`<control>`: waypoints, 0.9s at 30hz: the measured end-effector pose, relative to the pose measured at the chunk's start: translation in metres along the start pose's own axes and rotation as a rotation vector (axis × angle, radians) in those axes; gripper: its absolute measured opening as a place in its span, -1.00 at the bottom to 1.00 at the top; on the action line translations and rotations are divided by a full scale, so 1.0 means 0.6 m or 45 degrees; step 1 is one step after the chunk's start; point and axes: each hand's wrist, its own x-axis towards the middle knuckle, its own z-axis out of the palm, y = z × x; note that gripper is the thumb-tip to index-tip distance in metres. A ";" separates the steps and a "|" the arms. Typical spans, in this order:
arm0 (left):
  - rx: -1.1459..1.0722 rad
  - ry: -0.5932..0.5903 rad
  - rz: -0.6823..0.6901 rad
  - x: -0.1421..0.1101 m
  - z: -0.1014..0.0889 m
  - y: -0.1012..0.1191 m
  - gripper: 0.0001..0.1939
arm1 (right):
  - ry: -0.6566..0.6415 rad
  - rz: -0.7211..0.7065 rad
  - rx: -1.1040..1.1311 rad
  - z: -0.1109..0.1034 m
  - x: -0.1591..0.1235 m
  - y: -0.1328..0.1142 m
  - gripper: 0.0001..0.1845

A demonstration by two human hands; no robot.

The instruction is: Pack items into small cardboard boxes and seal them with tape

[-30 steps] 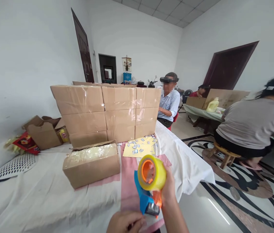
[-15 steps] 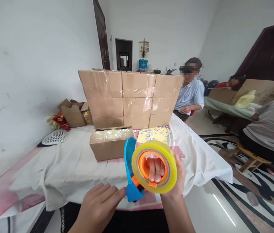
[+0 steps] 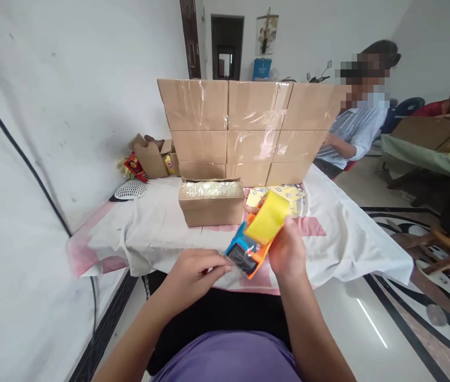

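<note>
Right hand [image 3: 289,248], fingers clasped round the dispenser [image 3: 244,258], nearside of the front box [image 3: 211,209] and to its right; left hand [image 3: 198,268], fingers curled at the dispenser's edge, whether pinching tape [image 3: 269,216] I can't tell. Looks like tape-readying, calling for a fine pinch, dispenser steady.

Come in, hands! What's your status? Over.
Right hand: gripping tape dispenser. Left hand: fingertips at its lower end, contact unclear. Small carton: just beyond, touching neither hand.
</note>
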 end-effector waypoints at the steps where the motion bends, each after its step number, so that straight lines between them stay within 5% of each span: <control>1: -0.142 -0.057 -0.072 0.003 0.005 0.007 -0.77 | 0.005 0.012 -0.019 0.001 -0.001 0.009 -0.54; 5: -0.497 -0.101 -0.370 0.006 0.033 0.018 -0.77 | 0.126 -0.011 0.036 0.000 -0.002 0.039 -0.68; 11: -0.793 -0.144 -0.714 -0.005 0.053 0.018 -0.62 | 0.319 -0.531 -0.401 -0.040 0.009 0.063 -0.66; 15: -0.709 -0.221 -0.711 0.003 0.046 0.031 -0.62 | 0.399 -0.750 -0.512 -0.050 0.007 0.045 -0.62; 20: -0.754 -0.287 -0.638 0.026 0.049 0.030 -0.60 | 0.341 -0.623 -0.175 -0.029 -0.008 -0.001 -0.68; 27: -0.720 -0.342 -0.552 0.048 0.049 0.057 -0.54 | 0.424 -0.630 -0.179 -0.034 -0.015 -0.040 -0.57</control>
